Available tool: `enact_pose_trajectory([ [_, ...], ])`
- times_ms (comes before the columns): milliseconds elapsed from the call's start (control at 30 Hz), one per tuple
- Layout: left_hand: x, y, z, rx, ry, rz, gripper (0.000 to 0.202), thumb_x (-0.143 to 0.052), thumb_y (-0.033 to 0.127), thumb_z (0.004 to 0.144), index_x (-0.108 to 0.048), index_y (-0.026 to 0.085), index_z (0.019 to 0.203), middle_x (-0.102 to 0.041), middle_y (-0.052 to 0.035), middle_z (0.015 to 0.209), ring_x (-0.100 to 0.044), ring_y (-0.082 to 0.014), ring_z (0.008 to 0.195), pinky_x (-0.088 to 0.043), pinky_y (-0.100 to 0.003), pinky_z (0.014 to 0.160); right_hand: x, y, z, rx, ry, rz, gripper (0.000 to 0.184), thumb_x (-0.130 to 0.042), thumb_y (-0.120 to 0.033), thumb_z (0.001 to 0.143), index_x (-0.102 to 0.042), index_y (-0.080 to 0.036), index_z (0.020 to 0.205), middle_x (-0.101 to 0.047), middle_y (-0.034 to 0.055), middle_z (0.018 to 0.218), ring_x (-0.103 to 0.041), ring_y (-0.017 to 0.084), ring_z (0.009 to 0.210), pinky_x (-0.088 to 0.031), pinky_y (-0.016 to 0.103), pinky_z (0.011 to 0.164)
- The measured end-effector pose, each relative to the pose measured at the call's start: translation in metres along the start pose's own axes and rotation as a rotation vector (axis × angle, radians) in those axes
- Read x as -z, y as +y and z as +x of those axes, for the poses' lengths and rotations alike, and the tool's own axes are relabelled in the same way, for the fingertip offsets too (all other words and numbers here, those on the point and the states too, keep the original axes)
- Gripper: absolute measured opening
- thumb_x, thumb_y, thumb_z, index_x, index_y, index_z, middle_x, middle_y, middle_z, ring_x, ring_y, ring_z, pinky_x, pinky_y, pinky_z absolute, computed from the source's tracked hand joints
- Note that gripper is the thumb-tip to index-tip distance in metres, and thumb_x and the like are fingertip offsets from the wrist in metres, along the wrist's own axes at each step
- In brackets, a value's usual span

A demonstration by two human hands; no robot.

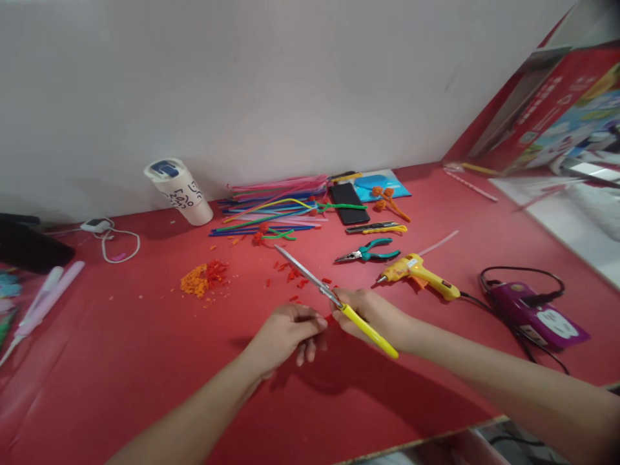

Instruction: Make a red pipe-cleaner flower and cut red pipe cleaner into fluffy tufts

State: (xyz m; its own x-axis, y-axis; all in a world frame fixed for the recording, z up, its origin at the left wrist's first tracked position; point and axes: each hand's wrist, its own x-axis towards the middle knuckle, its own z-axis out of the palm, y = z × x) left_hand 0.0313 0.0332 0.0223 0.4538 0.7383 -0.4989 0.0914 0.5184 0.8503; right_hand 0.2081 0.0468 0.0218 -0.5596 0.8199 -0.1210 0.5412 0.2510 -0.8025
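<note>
Yellow-handled scissors [367, 329] are gripped in my right hand [371, 313], their blades pointing up and left over the table. Close beside it, my left hand [293, 329] has thumb and forefinger pinched together; whatever may be between them is too small to make out. Just beyond the hands lie short red clippings [293, 275]. Farther left sits a small heap of orange bits [194, 281] touching a heap of red bits [216, 274]. Behind, a red fuzzy flower [261, 234] with green stems rests near the pipe cleaners [276, 203].
At the right lie teal pliers [371, 250], a utility knife [375, 228], a yellow glue gun [419, 274] and a purple power strip [537, 316] with cords. A phone [349, 203] and orange flowers [384, 197] lie behind. A white tumbler [181, 194] stands near the wall.
</note>
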Motion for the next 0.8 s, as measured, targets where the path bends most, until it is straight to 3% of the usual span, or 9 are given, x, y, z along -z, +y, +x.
enact_pose_trajectory([
  [133,0.007,0.003,0.003,-0.021,0.121,0.024,0.017,-0.057,0.028,0.070,-0.058,0.013,0.062,-0.056,0.0029,0.047,-0.041,-0.0036,0.031,-0.025,-0.014,0.028,0.006,-0.004,-0.005,-0.116,0.023,0.021,0.022,-0.040,-0.035,0.082,-0.036,-0.020,0.067,-0.041,-0.0058,0.053,-0.039,0.009,0.047,-0.032,0.022,0.047],
  [333,0.027,0.006,0.011,-0.161,0.344,-0.041,0.017,-0.057,0.027,0.071,-0.057,0.013,0.062,-0.053,0.0042,0.049,-0.035,-0.0015,0.032,-0.021,-0.013,0.028,0.016,-0.014,-0.027,-0.281,-0.180,-0.087,0.035,-0.034,-0.052,0.084,-0.042,-0.020,0.072,-0.054,0.0009,0.066,-0.047,0.014,0.057,-0.038,0.027,0.055],
  [533,0.026,0.007,0.015,-0.156,0.352,-0.064,0.019,-0.056,0.026,0.073,-0.055,0.013,0.058,-0.052,0.0048,0.046,-0.033,-0.0013,0.031,-0.019,-0.014,0.028,0.005,-0.012,-0.029,-0.318,-0.204,-0.115,0.041,-0.032,-0.055,0.083,-0.049,-0.018,0.077,-0.060,0.0070,0.076,-0.054,0.019,0.065,-0.040,0.031,0.063],
  [800,0.025,0.010,0.017,-0.138,0.362,-0.048,0.019,-0.053,0.024,0.074,-0.054,0.014,0.058,-0.050,0.0050,0.043,-0.032,-0.0016,0.029,-0.019,-0.014,0.028,0.002,-0.007,-0.026,-0.327,-0.176,-0.056,0.038,-0.040,-0.053,0.081,-0.050,-0.018,0.071,-0.059,0.0035,0.068,-0.049,0.015,0.058,-0.037,0.028,0.057],
])
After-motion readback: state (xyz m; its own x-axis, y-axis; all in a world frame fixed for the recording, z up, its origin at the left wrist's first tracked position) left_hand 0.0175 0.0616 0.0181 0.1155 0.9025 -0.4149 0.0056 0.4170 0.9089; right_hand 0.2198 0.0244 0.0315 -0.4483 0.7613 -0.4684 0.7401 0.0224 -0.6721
